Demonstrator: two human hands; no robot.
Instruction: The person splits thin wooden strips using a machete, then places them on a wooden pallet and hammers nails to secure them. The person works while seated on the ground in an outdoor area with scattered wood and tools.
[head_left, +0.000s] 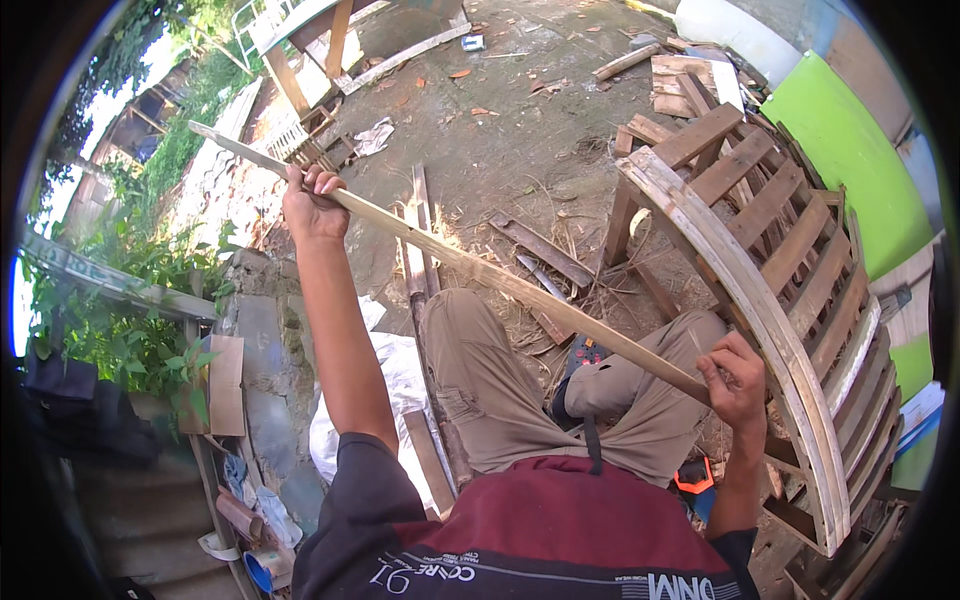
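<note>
A long, thin wooden strip (470, 265) slants across my lap, its far end up at the left and its near end at the right. My left hand (315, 203) is wrapped round it a short way from the far end, arm stretched out. At the near end my right hand (733, 378) pinches the strip, fingers closed against the wood. Under it are my bent knees in tan trousers (480, 390). Right beside my right hand stands a slatted wooden pallet frame (740, 255) with a pale outer rail.
Loose boards (540, 247) lie among dry twigs on the dirt ground ahead. A white sack (390, 370) is by my left side, near a rough block wall (272, 350). An orange-and-black tool (695, 475) sits by my right hip. A green panel (845, 160) leans behind the pallet.
</note>
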